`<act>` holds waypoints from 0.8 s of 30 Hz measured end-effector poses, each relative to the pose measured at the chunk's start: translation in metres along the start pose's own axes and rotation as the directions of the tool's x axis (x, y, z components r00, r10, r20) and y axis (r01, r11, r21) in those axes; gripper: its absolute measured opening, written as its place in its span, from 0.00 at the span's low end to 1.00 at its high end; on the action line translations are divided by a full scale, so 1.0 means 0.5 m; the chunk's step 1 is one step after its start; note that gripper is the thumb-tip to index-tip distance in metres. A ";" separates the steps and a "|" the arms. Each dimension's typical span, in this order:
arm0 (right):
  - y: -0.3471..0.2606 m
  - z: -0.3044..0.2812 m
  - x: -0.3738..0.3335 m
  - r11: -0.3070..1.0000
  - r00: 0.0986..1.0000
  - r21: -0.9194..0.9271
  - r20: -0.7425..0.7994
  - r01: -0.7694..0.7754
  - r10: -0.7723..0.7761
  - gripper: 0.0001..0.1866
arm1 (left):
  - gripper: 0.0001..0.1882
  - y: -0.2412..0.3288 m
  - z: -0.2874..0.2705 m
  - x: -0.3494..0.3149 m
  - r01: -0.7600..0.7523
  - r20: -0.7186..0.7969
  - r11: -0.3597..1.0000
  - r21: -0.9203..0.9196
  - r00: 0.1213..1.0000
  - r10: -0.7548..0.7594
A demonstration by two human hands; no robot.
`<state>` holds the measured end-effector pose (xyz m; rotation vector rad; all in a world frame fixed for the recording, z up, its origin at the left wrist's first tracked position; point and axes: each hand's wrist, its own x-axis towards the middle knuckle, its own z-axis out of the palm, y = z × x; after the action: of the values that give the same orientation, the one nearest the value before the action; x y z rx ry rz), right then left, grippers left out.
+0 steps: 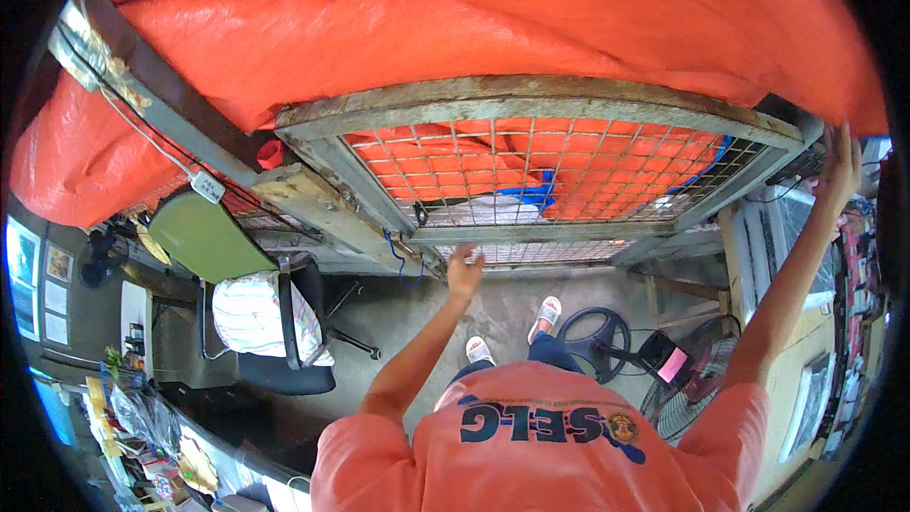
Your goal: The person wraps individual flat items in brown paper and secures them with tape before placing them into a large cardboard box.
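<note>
A wooden-framed wire mesh gate [550,235] stands in front of me, with an orange tarp [531,28] draped over and behind it. My left hand [464,272] is raised by the lower left part of the gate, its fingers loosely bent and apart, with nothing seen in them. Stretched up at the far right, my right hand [838,171] has its fingers at the lower edge of the tarp and appears to grip it; the fingertips are partly hidden. Blue material [542,192] shows through the mesh.
At left are an office chair [284,374] with a striped cloth [256,313] and a green board [210,235]. A white power strip [207,186] hangs on a cord near a wooden post. A fan [701,379] with a round black base [594,341] lies by my feet at right.
</note>
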<state>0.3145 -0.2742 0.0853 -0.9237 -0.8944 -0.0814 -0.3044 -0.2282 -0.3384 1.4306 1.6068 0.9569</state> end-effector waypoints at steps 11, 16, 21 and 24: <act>0.045 0.176 -0.814 0.676 0.796 -0.707 0.278 -0.210 0.538 0.05 | 0.15 -0.094 -0.069 0.275 0.015 -0.355 0.583 -0.812 0.780 -0.516; 0.258 0.335 -1.052 0.756 0.517 -0.457 0.552 -0.469 0.655 0.12 | 0.22 -0.061 -0.073 0.322 0.362 0.151 0.181 -0.914 0.721 -0.676; 0.289 0.468 -1.071 0.554 0.547 -0.139 0.088 -0.821 0.832 0.19 | 0.23 -0.022 -0.097 0.321 0.342 -0.111 0.432 -0.835 0.664 -0.739; 0.280 0.489 -1.079 0.804 0.844 -0.435 0.158 -0.406 0.512 0.29 | 0.26 0.001 -0.119 0.303 0.752 -0.355 0.568 -0.336 0.457 -0.815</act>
<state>-0.1322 -0.1713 -0.3150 -1.5370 -0.8902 0.3125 -0.3698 -0.0798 -0.3222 0.1804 2.2032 0.8192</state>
